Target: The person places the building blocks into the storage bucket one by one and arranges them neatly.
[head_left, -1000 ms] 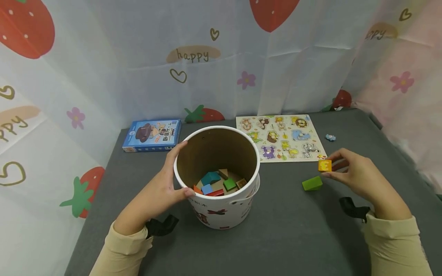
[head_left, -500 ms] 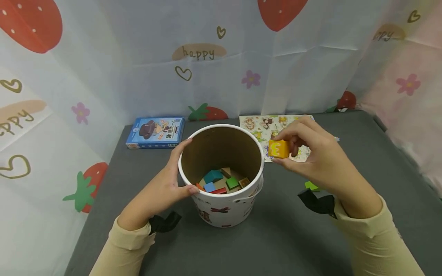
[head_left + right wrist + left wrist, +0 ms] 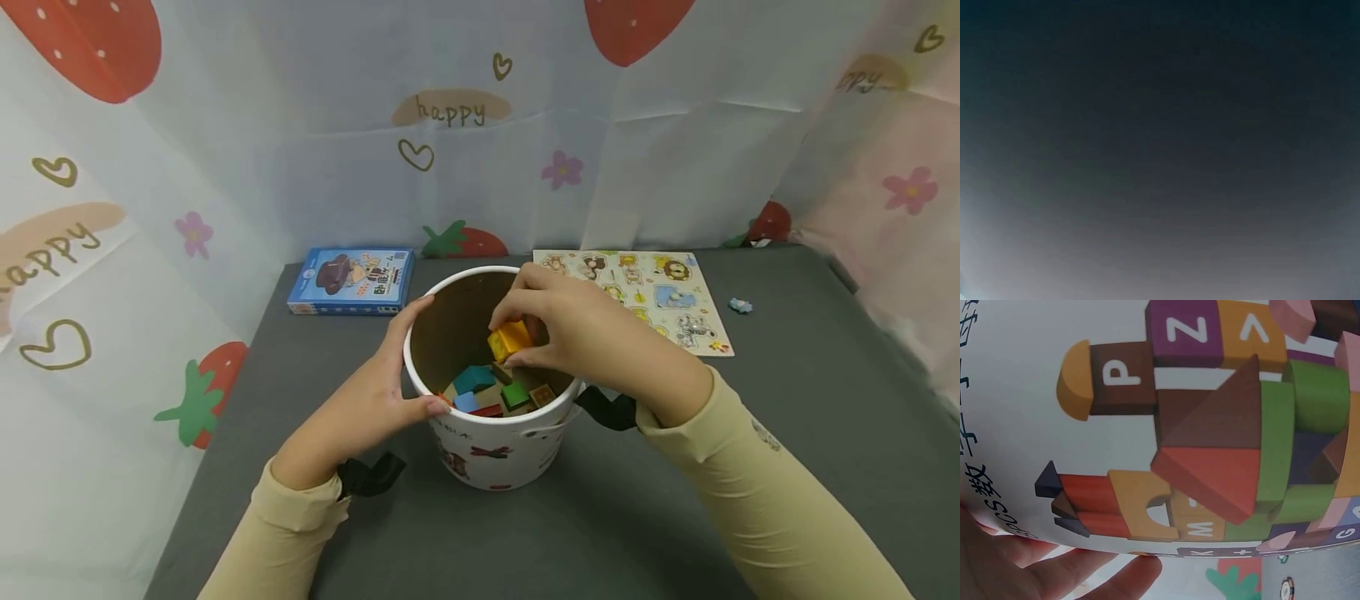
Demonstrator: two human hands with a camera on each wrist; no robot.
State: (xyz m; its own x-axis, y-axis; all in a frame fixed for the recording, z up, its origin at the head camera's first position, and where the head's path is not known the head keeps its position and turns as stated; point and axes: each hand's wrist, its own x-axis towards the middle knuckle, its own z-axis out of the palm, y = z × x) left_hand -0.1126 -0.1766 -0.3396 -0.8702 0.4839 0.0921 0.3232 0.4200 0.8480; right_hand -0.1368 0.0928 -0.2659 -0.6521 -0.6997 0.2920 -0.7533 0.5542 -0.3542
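Observation:
A white paper bucket (image 3: 498,462) with printed pictures stands on the table, loose blocks at its bottom. My left hand (image 3: 367,396) grips its left side, thumb over the near rim. In the left wrist view, fingers (image 3: 1129,578) lie along the bucket wall printed with lettered blocks. Thumb and fingers of my right hand (image 3: 581,325) pinch a yellow-orange block (image 3: 508,341) over the bucket's opening, above the blocks inside. Among those are a teal block (image 3: 474,378), a green block (image 3: 514,395) and a light blue block (image 3: 466,402). The right wrist view is dark and blurred.
Behind the bucket lie a blue box (image 3: 352,282) and, to the right, an animal puzzle board (image 3: 678,296). A small blue piece (image 3: 740,306) sits right of the board on the grey table (image 3: 795,383). A printed curtain (image 3: 315,167) hangs behind the table.
My right hand has carried the yellow-orange block leftward from the table's right side to over the bucket. My left hand keeps its grip. The green block on the table is now hidden by the right arm.

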